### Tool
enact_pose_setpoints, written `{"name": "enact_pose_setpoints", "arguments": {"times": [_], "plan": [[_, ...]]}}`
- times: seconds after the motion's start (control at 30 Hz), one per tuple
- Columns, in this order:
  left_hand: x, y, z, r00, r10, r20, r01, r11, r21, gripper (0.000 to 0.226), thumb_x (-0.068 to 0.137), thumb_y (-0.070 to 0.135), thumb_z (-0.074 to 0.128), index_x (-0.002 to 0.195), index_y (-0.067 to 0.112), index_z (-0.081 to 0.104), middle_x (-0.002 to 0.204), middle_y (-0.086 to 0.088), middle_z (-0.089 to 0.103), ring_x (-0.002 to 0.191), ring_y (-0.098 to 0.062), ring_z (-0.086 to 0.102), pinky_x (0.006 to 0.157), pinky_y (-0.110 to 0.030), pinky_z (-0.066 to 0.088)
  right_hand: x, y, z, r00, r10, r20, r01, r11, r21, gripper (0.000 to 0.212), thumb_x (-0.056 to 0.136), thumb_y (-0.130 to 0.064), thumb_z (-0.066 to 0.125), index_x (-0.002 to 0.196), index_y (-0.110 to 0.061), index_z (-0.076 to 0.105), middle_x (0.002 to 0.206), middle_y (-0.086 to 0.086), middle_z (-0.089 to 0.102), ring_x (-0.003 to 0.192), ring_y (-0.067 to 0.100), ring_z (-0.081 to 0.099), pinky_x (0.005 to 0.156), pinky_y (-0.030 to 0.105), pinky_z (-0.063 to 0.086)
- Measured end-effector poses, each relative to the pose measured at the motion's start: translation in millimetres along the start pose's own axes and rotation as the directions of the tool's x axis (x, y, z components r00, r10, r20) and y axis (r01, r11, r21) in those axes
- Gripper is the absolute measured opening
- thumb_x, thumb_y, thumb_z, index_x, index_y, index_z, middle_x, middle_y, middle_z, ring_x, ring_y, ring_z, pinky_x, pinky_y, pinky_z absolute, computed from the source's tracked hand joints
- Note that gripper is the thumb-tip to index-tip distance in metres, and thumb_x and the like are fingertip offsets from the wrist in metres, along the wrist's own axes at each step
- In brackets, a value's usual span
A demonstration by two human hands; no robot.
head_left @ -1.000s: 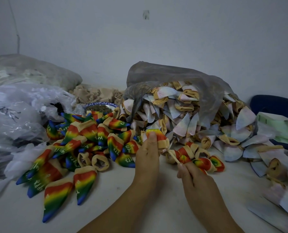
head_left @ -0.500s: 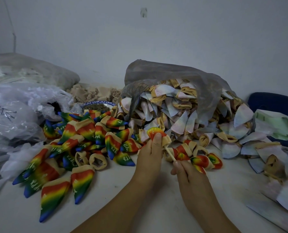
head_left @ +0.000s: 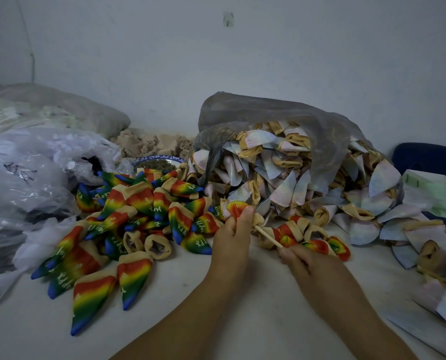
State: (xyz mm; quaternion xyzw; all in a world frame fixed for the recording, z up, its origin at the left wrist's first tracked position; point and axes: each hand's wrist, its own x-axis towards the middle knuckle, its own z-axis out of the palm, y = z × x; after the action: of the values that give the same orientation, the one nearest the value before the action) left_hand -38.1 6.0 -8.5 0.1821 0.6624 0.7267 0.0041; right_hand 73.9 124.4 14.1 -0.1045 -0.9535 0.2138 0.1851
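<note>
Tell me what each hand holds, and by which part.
The left hand grips a rainbow fabric piece near its tan cuff. The right hand pinches the near end of a wooden stick poked into that piece.

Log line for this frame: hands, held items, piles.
left hand: grips rainbow cone | right hand: pinches wooden stick, far end at cone's cuff | rainbow pile: left | pale pile: in grey bag

hands: 2, left hand [head_left: 231,241] and right hand [head_left: 303,258] | wooden stick [head_left: 267,236]: 1 | rainbow cones [head_left: 143,201]: heap, too overlapped to count | pale cones [head_left: 289,188]: larger heap, uncountable | grey bag [head_left: 268,110]: 1 | blue-rimmed dish [head_left: 159,158]: 1
</note>
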Motion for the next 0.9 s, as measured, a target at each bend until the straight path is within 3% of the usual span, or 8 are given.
{"name": "enact_pose_setpoints", "arguments": {"times": [0.07,0.13,0.23,0.37,0.47,0.53,0.77,0.9], "plan": [[3.3,0.0,-2.5,0.999,-0.029,0.038,0.030,0.999,-0.034,0.041,0.094,0.056,0.051,0.070,0.028,0.069,0.050,0.015,0.044,0.048,0.000,0.039,0.049,-0.015,0.034,1.6,7.2,-11.2,0.999,-0.047,0.027,0.048,0.998,-0.037,0.035,0.090,-0.058,0.031,0.079,-0.038,0.057,0.063,-0.003,0.058,0.059,0.007,0.053,0.053,0.024,0.040],[5.0,2.1,-3.4,0.988,-0.104,0.111,0.113,0.991,-0.077,0.046,0.095,0.050,0.054,0.079,0.012,0.072,0.047,0.012,0.037,0.044,-0.003,0.031,0.043,-0.016,0.029,1.5,12.9,-20.3,0.996,-0.078,0.047,0.080,0.996,-0.045,0.033,0.088,-0.060,0.031,0.075,-0.044,0.057,0.065,-0.006,0.059,0.061,0.006,0.054,0.053,0.023,0.039],[5.0,6.3,-4.3,0.955,-0.190,0.227,0.209,0.976,-0.060,0.046,0.093,0.041,0.053,0.052,0.022,0.062,0.043,0.008,0.035,0.040,-0.007,0.029,0.040,-0.019,0.026,-1.7,13.3,-27.0,0.992,-0.100,0.078,0.104,0.993,-0.048,0.029,0.081,-0.067,0.026,0.067,-0.055,0.049,0.071,-0.023,0.057,0.066,0.000,0.053,0.050,0.019,0.036],[4.5,8.8,-2.1,0.940,-0.238,0.246,0.249,0.969,-0.011,0.056,0.095,0.041,0.047,0.042,0.025,0.049,0.042,0.008,0.036,0.036,-0.007,0.031,0.044,-0.024,0.027,-4.7,11.5,-20.0,0.995,-0.079,0.054,0.082,0.995,-0.058,0.038,0.084,-0.065,0.027,0.077,-0.044,0.058,0.065,-0.010,0.059,0.065,0.004,0.054,0.050,0.020,0.036],[-1.7,8.9,8.3,0.956,-0.188,0.224,0.160,0.978,0.137,0.060,0.096,0.063,0.035,0.054,0.025,0.054,0.045,0.010,0.043,0.038,-0.001,0.039,0.044,-0.018,0.039,-4.4,7.6,-9.3,0.999,-0.043,-0.004,0.043,0.998,-0.055,0.041,0.089,-0.059,0.029,0.088,-0.036,0.063,0.065,-0.005,0.059,0.061,0.007,0.054,0.055,0.025,0.041],[-6.5,7.5,12.8,0.971,-0.138,0.196,0.111,0.983,0.144,0.059,0.085,0.068,0.031,0.058,0.022,0.053,0.044,0.011,0.045,0.042,0.001,0.041,0.044,-0.012,0.035,-3.8,3.4,-2.4,0.999,-0.013,-0.048,0.011,0.999,-0.053,0.034,0.094,-0.052,0.034,0.093,-0.036,0.063,0.065,-0.005,0.059,0.060,0.007,0.053,0.055,0.026,0.041],[-14.9,4.2,23.2,0.979,-0.013,0.205,-0.051,0.952,0.301,0.052,0.103,0.049,0.029,0.062,0.021,0.045,0.056,0.005,0.045,0.053,-0.008,0.044,0.056,-0.027,0.036,-3.6,-4.1,16.0,0.984,0.111,-0.140,-0.109,0.994,0.023,0.030,0.098,-0.046,0.037,0.093,-0.032,0.063,0.069,-0.009,0.059,0.066,0.004,0.053,0.057,0.025,0.042],[-16.6,2.2,26.3,0.971,0.032,0.239,-0.131,0.901,0.414,0.044,0.106,0.041,0.027,0.068,0.026,0.044,0.061,0.005,0.045,0.053,-0.006,0.045,0.053,-0.021,0.033,-3.4,-4.3,22.9,0.974,0.165,-0.154,-0.151,0.983,0.100,0.030,0.099,-0.042,0.037,0.101,-0.029,0.065,0.074,-0.013,0.059,0.071,0.004,0.054,0.058,0.024,0.040]]}}
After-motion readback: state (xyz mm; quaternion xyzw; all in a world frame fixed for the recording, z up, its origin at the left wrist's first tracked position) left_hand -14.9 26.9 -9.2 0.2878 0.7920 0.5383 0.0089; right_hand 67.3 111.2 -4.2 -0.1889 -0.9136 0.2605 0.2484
